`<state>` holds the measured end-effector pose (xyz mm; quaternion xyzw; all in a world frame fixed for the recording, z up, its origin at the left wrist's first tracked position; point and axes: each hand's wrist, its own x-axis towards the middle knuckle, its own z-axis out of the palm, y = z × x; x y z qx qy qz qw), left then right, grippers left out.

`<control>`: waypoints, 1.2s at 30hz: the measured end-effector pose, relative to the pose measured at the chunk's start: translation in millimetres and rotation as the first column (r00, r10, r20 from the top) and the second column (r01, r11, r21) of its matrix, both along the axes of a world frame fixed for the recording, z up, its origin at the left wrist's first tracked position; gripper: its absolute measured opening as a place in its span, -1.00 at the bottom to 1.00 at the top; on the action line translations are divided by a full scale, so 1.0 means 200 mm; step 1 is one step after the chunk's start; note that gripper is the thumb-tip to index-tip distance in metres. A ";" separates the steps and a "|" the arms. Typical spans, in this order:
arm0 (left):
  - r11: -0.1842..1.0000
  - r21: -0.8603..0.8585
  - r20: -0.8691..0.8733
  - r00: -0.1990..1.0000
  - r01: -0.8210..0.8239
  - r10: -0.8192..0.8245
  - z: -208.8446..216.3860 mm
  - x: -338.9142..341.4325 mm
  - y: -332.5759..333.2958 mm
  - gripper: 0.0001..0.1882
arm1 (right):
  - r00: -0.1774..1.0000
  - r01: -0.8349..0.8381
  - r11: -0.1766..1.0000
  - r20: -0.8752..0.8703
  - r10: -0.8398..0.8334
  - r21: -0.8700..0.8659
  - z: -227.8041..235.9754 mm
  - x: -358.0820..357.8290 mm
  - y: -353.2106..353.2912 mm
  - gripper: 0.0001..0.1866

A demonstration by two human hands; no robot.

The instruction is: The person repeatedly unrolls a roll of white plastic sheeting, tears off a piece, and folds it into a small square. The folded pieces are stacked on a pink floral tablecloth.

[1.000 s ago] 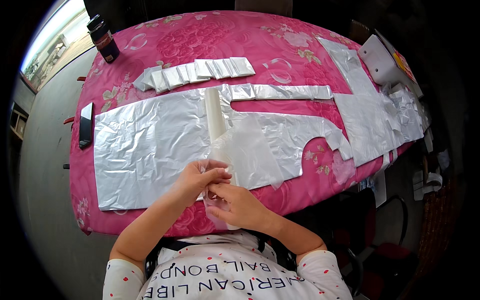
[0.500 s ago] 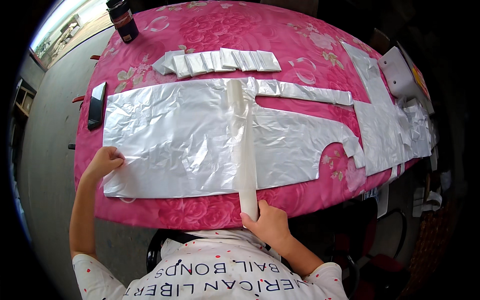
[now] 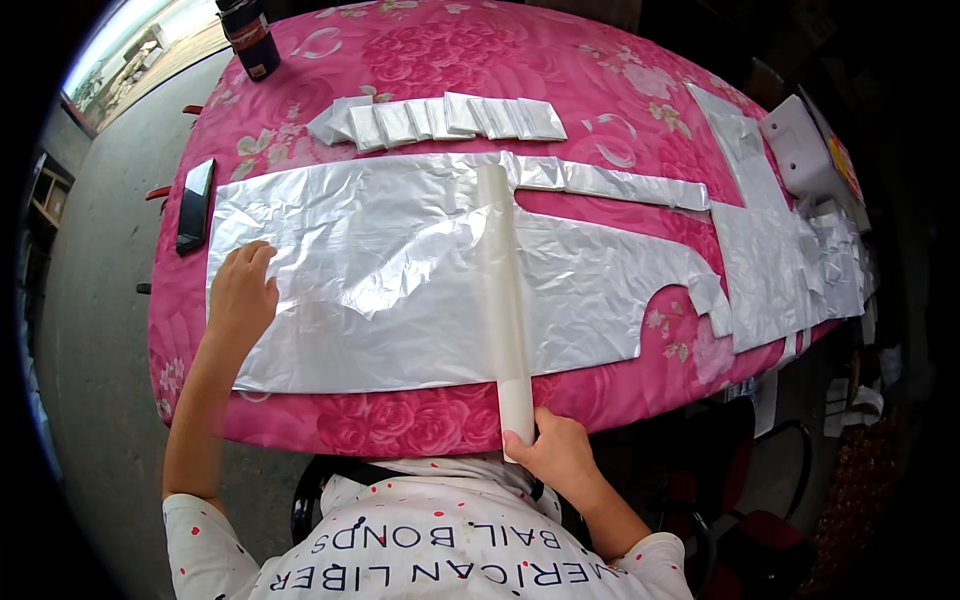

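One roll (image 3: 507,290), pale, smooth and translucent, lies across one silvery sheet (image 3: 590,285) on the counter (image 3: 420,65); its near end projects past the edge. The right hand (image 3: 558,447) wraps its fingers around that end. The left hand (image 3: 245,298) is at the sheet's left part, fingers bent; pinching cannot be determined. About ten packets (image 3: 460,120) overlap. Dark lettering marks the shirt (image 3: 420,545).

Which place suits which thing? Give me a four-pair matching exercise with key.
1. Left hand
2. Right hand
3. Dark phone
4. Dark jar

A. Gripping the near end of the pale roll
B. Standing at the far left of the tablecloth
C. Over the left part of the silvery sheet
D. Lying left of that sheet

Pairs: 1-C; 2-A; 3-D; 4-B
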<state>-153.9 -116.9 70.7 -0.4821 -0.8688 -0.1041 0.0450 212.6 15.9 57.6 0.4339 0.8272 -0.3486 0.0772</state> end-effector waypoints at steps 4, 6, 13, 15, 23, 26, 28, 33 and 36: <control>0.874 0.375 0.249 0.875 0.308 -0.415 -0.05 0.44 0.33 -0.58 | 1.000 0.011 0.998 -0.010 -0.012 -0.067 0.01 0.00 0.01 -0.53; 0.816 0.449 0.263 0.819 0.364 -0.511 -0.14 0.60 0.46 -0.50 | 1.000 0.002 0.998 0.000 -0.002 -0.070 0.02 0.00 0.02 -0.53; 0.863 0.403 0.355 0.818 0.303 -0.453 -0.35 0.76 0.62 -0.44 | 0.998 -0.019 0.996 0.059 0.024 -0.090 0.02 0.02 0.03 -0.51; 0.890 0.312 0.306 0.852 0.333 -0.425 -0.36 0.77 0.63 -0.43 | 0.999 -0.022 0.991 0.038 0.027 -0.136 0.03 0.02 0.05 -0.48; 0.920 0.129 0.138 0.912 0.371 -0.387 -0.40 0.77 0.64 -0.41 | 0.985 -0.169 0.977 -0.060 0.162 -0.133 0.07 -0.20 0.33 -0.37; 0.924 0.102 0.122 0.917 0.368 -0.379 -0.39 0.78 0.64 -0.39 | 0.983 -0.114 0.991 -0.149 0.104 -0.063 0.04 -0.43 0.54 -0.37; 0.926 0.115 0.152 0.915 0.358 -0.373 -0.38 0.78 0.63 -0.40 | 0.983 -0.061 0.997 -0.176 0.054 -0.036 0.04 -0.60 0.66 -0.39; 0.922 0.088 0.126 0.914 0.377 -0.385 -0.37 0.77 0.64 -0.40 | 0.763 0.105 0.683 -0.382 -0.521 -0.723 -0.20 -0.90 0.97 -0.63; 0.922 0.098 0.139 0.912 0.374 -0.385 -0.36 0.78 0.65 -0.40 | 0.383 -0.001 0.336 -0.311 -0.870 -0.942 -0.33 -0.99 1.06 -0.74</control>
